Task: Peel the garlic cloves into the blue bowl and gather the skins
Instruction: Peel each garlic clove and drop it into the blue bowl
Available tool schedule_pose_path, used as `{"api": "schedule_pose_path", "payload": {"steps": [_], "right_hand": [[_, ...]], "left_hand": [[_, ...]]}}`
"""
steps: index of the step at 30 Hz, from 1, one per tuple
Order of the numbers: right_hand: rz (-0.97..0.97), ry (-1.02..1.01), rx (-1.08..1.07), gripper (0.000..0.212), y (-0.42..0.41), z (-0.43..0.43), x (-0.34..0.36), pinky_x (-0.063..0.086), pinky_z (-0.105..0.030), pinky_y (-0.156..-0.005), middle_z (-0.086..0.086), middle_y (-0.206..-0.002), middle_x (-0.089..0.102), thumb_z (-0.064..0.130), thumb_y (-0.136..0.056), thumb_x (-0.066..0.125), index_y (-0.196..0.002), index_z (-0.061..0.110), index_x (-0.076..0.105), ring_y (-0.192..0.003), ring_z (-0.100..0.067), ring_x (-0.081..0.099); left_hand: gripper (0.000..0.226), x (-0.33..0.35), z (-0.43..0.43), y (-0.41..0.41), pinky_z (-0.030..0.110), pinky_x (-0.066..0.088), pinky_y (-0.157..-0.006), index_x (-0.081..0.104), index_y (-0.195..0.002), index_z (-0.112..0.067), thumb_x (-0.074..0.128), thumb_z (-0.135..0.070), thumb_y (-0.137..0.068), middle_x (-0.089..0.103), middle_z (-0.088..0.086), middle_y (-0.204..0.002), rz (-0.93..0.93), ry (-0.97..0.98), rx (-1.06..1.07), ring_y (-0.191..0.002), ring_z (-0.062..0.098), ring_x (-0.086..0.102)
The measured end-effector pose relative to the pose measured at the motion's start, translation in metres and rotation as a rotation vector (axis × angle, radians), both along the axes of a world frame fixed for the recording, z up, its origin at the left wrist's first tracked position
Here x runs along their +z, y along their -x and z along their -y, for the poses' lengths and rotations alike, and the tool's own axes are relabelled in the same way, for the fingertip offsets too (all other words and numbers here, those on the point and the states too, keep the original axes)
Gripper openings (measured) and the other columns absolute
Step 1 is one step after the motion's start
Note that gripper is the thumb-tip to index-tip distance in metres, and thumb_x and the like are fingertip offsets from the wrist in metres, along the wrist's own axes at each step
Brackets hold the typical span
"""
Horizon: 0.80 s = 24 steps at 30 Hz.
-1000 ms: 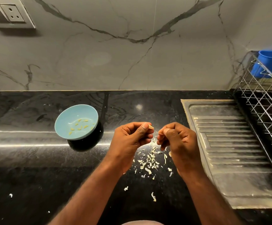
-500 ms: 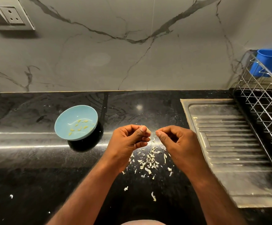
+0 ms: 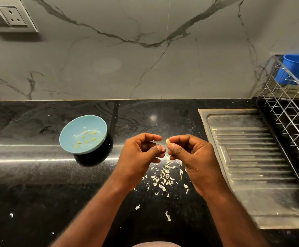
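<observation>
right hand (image 3: pixel 193 161) pinches garlic clove (image 3: pixel 167 141); left hand (image 3: pixel 138 157) curled beside it, contents unclear. skins (image 3: pixel 163 177) litter table (image 3: pixel 38 175) beneath; blue bowl (image 3: pixel 65 139) at left, drainboard (image 3: pixel 248 157) at right.

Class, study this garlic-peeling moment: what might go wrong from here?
1. The garlic clove, pinched only by the right hand, may slip into the loose skins on the countertop, away from the blue bowl.
2. Stray skins lie far from the rest, so gathering may miss them.
</observation>
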State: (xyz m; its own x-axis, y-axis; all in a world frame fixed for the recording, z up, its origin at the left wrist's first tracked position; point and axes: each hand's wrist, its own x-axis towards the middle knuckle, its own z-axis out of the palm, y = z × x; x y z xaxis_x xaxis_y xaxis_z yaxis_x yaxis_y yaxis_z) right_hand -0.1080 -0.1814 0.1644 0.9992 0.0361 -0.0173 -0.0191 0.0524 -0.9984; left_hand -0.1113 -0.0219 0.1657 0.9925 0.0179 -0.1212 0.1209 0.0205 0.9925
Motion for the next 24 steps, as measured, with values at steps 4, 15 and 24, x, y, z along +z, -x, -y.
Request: {"api": "schedule_pose_path", "payload": {"steps": [4, 15, 24], "right_hand": [[-0.019, -0.022, 0.004, 0.012, 0.0008, -0.0014, -0.0008, 0.059, -0.027, -0.070, -0.006, -0.084, 0.075, 0.008, -0.087, 0.071, -0.097, 0.013, 0.073, -0.079, -0.021, 0.073], [0.053, 0.132, -0.028, 0.007, 0.0028, -0.0031, -0.0013, 0.061, -0.032, -0.068, -0.001, -0.080, 0.075, 0.013, -0.090, 0.070, -0.087, 0.018, 0.073, -0.075, -0.019, 0.074], [0.068, 0.168, -0.024, 0.007, 0.0025, -0.0034, 0.0018, 0.058, -0.026, -0.062, -0.002, -0.073, 0.073, 0.017, -0.089, 0.070, -0.085, 0.013, 0.074, -0.065, -0.016, 0.071]], "left_hand": [[0.015, 0.0001, 0.0030, -0.0006, 0.018, 0.054, -0.069, 0.076, -0.087, -0.016, 0.072, -0.002, -0.084, 0.076, -0.003, -0.079, 0.092, -0.306, 0.060, -0.074, 0.008, 0.071], [0.011, 0.0044, 0.0050, 0.0045, 0.021, 0.057, -0.074, 0.075, -0.090, -0.024, 0.075, -0.015, -0.084, 0.076, -0.008, -0.084, 0.192, -0.283, 0.000, -0.080, 0.005, 0.072], [0.015, 0.0051, 0.0074, 0.0089, 0.015, 0.055, -0.072, 0.074, -0.093, -0.020, 0.074, -0.008, -0.084, 0.074, -0.011, -0.084, 0.299, -0.288, 0.027, -0.078, 0.003, 0.072]]}}
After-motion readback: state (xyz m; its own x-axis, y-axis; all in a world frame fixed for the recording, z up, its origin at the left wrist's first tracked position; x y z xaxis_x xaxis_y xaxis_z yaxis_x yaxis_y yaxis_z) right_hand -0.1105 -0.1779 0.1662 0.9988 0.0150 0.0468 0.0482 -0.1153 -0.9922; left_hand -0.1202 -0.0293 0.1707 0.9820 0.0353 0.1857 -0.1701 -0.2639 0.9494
